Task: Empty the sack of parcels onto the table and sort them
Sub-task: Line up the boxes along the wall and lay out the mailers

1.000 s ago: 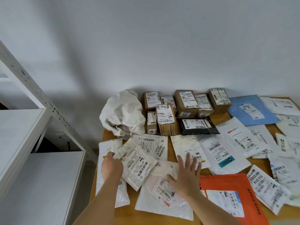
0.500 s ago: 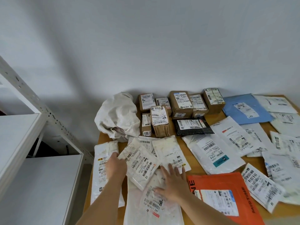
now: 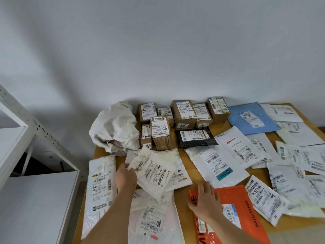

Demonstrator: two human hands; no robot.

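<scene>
Left hand [image 3: 125, 178]: fingers curled round the edge of a soiled white mailer [image 3: 151, 175].
Right hand [image 3: 204, 202]: fingers straight, flat on the orange mailer [image 3: 246, 208].
Sack [image 3: 115, 127]: crumpled, well beyond the left fingertips.

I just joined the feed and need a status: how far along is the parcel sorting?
Emptying looks done: the sack lies crumpled at the back of the table. Cardboard boxes are grouped by the wall and flat mailers fan out to the right. In hand: the left hand grips a white mailer; the right hand rests open on the orange mailer. Left: the overlapping near-left mailers.
</scene>
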